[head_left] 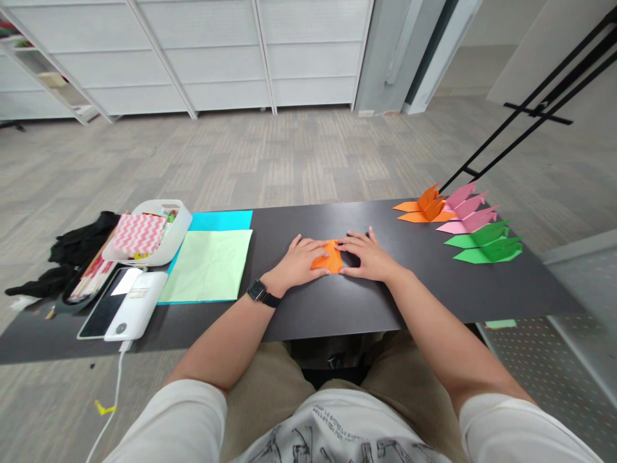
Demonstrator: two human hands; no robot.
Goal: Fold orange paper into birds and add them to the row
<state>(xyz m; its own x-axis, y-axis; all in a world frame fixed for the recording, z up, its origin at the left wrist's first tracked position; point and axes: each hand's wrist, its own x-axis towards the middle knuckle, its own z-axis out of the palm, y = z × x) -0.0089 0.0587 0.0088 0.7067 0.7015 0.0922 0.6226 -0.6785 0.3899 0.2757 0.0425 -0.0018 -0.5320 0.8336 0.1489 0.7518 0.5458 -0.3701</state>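
Observation:
A small folded piece of orange paper (330, 257) lies flat on the dark table in front of me. My left hand (303, 260), with a black watch on its wrist, rests over the paper's left part, fingers stretched out and thumb along the near edge. On the other side, my right hand (365, 257) touches the paper's right edge with spread fingertips and thumb, and a gap shows under its arched palm. Both hands are open, pressing the paper rather than gripping it. The paper's left end is hidden under my left fingers.
Light green sheets (207, 267) lie over blue sheets (222, 220) on the left. Beyond them are a white basket (180, 235), a power bank (137, 308) with a cable, a phone (99, 315) and black cloth (84, 238). Folded orange (424, 206), pink (470, 212) and green (486, 244) paper birds stand at right.

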